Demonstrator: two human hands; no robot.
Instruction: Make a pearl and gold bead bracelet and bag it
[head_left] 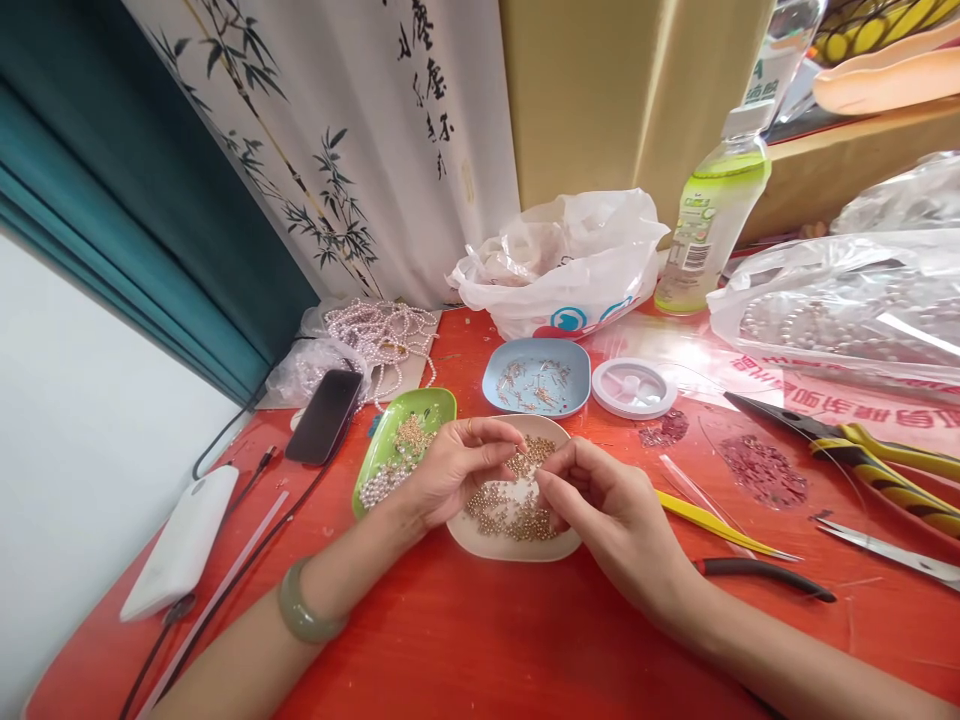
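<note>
Both hands are raised over a cream plate (466, 535) that holds many small gold beads (536, 525). My left hand (457, 465), with a green bangle on its wrist, is pinched at the fingertips; what sits between them is too small to name. Close by on the right, my right hand (607, 500) also pinches something tiny, perhaps a bead, that I cannot make out. A gap separates the two sets of fingertips. Left of the plate lies a green tray (442, 400) with white pearl beads (386, 482) and small gold pieces, partly behind my left hand.
A blue tray (536, 349) with fine metal pins and a round white case (634, 388) stand behind the plate. On the right lie yellow tweezers (712, 520), pliers (862, 455) and scissors (892, 548). A phone (324, 415), power bank (180, 540) and cables are on the left.
</note>
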